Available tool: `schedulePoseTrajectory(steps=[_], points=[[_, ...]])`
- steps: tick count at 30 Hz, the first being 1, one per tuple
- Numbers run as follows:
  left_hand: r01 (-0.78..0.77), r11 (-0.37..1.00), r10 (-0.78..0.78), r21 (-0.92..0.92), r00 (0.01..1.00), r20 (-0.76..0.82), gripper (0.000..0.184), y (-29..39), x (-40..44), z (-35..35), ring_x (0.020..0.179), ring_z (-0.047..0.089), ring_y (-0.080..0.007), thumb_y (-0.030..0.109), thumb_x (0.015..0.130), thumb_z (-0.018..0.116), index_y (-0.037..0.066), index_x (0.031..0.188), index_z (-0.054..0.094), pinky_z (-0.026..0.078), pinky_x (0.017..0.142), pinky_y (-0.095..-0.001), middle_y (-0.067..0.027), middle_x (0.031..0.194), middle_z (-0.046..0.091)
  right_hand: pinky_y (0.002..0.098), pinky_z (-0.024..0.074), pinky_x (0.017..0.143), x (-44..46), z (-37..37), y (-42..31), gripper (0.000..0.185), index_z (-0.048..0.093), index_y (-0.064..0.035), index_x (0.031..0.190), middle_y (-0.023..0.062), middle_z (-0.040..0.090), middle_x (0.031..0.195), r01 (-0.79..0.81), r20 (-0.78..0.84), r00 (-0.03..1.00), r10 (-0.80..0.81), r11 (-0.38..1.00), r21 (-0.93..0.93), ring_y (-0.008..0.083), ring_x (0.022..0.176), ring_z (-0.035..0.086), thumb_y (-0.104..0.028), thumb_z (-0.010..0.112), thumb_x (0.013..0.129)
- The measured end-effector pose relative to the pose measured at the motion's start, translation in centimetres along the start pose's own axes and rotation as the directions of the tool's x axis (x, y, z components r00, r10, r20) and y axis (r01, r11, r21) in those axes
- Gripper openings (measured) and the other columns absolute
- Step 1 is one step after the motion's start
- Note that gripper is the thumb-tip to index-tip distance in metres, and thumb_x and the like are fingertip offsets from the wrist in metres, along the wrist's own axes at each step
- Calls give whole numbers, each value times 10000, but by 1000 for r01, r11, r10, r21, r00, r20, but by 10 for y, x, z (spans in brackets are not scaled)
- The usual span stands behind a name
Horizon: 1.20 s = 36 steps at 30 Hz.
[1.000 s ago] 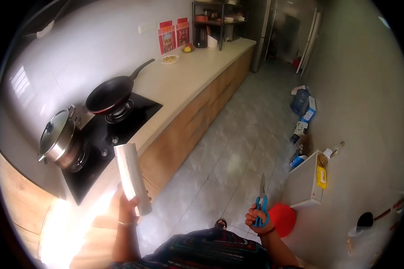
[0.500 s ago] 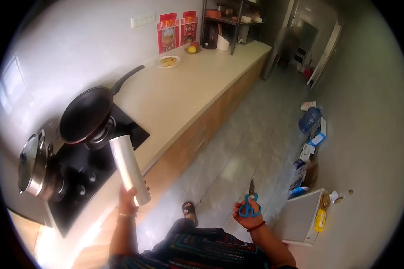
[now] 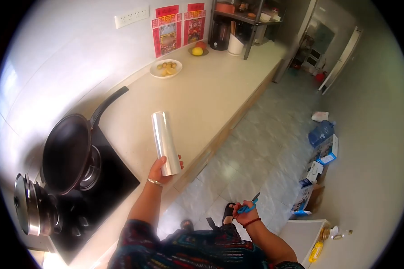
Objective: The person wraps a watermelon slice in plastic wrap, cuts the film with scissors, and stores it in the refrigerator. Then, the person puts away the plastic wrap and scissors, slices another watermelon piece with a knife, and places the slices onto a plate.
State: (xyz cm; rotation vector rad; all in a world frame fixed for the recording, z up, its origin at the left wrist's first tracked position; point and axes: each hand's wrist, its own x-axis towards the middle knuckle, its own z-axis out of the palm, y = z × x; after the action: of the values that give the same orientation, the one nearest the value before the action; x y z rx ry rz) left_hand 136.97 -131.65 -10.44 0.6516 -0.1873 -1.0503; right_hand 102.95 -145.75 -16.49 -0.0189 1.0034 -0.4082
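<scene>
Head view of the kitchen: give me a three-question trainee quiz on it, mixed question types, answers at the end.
1. Multiple choice: the scissors in the right hand have handles that are
A) red
B) blue
C) yellow
2. True or false: the left hand is empty.
3. Fill in the blank: the white plate of food rests on the ____.

Key:
1. B
2. False; it holds a shiny roll.
3. Counter
</scene>
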Motion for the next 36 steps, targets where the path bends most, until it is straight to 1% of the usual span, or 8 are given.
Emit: schedulePoseTrajectory(steps=[4,9,16,19,23,27,34,36], points=[[24,995,-29,-101,999,-43,569,-6,12,-13,897,566,-299,372,743,619,58,1188,454,437,845,-486,-141,1032,559,368,495,635,65,24,-38,162,549,-31,788,87,614,759,-124,15,992,125,990,-60,235,668,594,-179,579,728],[-38,984,2,-174,979,-203,897,-2,6,-12,825,574,-266,550,597,715,149,1314,354,450,778,-493,-110,973,563,381,488,587,151,64,-62,110,470,-110,824,108,622,812,-229,-30,973,228,958,-172,256,687,611,-140,561,769],[-95,995,94,-31,995,-47,942,-2,0,-20,798,607,-313,552,652,687,39,1332,282,453,730,-524,-207,989,571,428,416,749,285,89,-47,284,443,-156,990,111,597,1001,-232,-117,972,204,912,-339,270,874,588,-314,558,784],[-121,992,118,-30,989,-94,959,-4,-9,-19,776,607,-337,571,675,667,19,1338,248,459,719,-521,-215,934,570,435,303,908,324,97,-29,512,429,-158,1197,70,469,1236,-231,-127,972,197,901,-366,244,1079,483,-444,537,786],[-116,991,125,68,980,-153,972,-4,-13,-12,724,608,-340,609,663,659,10,1317,261,477,680,-501,-209,878,570,439,191,976,365,99,-3,559,420,-200,1233,2,386,1291,-263,-95,964,246,933,-245,214,1239,316,-514,511,779],[-105,954,148,281,979,-137,964,4,-18,-15,652,591,-322,609,660,657,-5,1298,275,476,626,-480,-183,806,571,423,253,938,394,103,22,450,473,-205,1126,-18,436,1200,-240,41,969,244,967,-85,191,1115,381,-498,516,786],[-122,969,139,213,988,-64,908,11,-3,1,533,507,-203,526,700,679,36,1339,259,365,494,-366,-102,766,527,378,337,777,380,90,25,271,488,-188,814,-33,512,850,-251,4,968,252,966,58,136,768,432,-458,510,810],[-110,980,124,164,989,-77,910,12,-6,1,538,507,-199,492,693,706,48,1346,255,359,493,-357,-94,752,515,390,323,825,378,89,23,289,511,-183,898,-4,542,845,-236,-49,970,240,969,66,160,813,464,-460,498,816]])
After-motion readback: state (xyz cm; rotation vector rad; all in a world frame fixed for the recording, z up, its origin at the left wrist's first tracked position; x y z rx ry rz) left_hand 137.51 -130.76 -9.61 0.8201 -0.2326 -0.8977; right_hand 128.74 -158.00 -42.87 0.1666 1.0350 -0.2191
